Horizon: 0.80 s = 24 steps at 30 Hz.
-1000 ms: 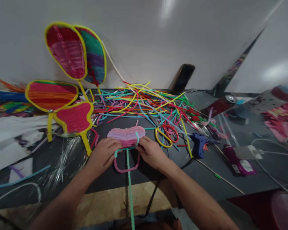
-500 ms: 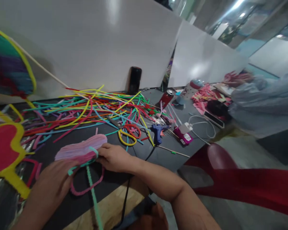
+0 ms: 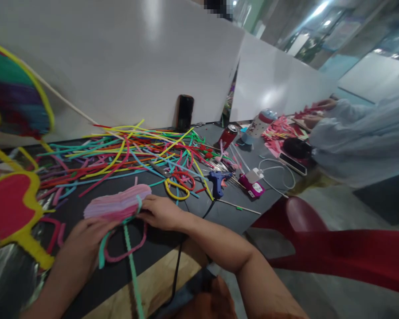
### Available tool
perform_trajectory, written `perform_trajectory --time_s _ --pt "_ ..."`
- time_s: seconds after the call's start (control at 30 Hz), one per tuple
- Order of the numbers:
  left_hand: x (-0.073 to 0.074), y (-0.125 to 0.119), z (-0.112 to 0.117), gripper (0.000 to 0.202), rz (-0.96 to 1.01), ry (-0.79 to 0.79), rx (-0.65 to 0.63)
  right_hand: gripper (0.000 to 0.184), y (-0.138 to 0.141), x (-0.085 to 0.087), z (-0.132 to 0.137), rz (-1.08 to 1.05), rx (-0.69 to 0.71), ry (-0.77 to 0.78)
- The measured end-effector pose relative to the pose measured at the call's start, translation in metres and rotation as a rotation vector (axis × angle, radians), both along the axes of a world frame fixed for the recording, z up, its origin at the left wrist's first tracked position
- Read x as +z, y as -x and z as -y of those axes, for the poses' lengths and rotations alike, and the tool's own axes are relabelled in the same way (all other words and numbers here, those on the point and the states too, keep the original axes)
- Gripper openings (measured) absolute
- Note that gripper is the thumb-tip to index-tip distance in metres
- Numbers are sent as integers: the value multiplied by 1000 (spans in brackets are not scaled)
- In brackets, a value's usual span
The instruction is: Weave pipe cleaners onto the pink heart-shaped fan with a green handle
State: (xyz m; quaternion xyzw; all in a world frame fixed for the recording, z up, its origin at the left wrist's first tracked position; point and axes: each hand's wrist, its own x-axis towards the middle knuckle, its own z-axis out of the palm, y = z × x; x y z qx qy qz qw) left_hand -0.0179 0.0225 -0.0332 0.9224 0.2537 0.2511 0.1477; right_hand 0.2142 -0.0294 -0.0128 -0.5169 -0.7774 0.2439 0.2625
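Observation:
A pink fan-shaped piece woven from fuzzy sticks (image 3: 116, 204) lies on the dark table (image 3: 199, 208) in front of me. My left hand (image 3: 83, 246) rests on its lower left edge, fingers curled over a teal fuzzy stick (image 3: 130, 261) that runs down off the table edge. My right hand (image 3: 161, 212) presses the piece's right edge, pinching the teal stick where it wraps the rim. A loop of pink fuzzy stick (image 3: 126, 253) hangs below the piece between my hands.
A heap of coloured fuzzy sticks (image 3: 126, 153) covers the table behind. Yellow-and-red scissors (image 3: 179, 184), a blue glue gun (image 3: 217, 182), a phone (image 3: 184, 111) and a can (image 3: 228, 135) lie around. Finished fans (image 3: 9, 208) sit left. A person in pale sleeves (image 3: 359, 137) works at right. Red chair (image 3: 319, 248).
My head has turned right, so the view now takes in the neighbouring workplace and chair. Both hands stay on the pink piece; the teal stick's end has slid lower by my left hand.

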Motion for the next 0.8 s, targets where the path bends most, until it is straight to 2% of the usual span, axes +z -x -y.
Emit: perform_trajectory --time_s 0.17,0.27,0.47,0.8 --pt "7 -3 14 27 -30 -27 48 14 3 -4 9 -57 -21 -42" --pt "11 -5 18 24 -40 28 177 17 5 -6 12 -76 -27 -103" --pt "13 -7 23 21 -14 77 140 12 13 -6 12 18 -60 -209" --pt "4 -15 24 21 -70 11 234 14 19 -7 10 119 -80 -247"
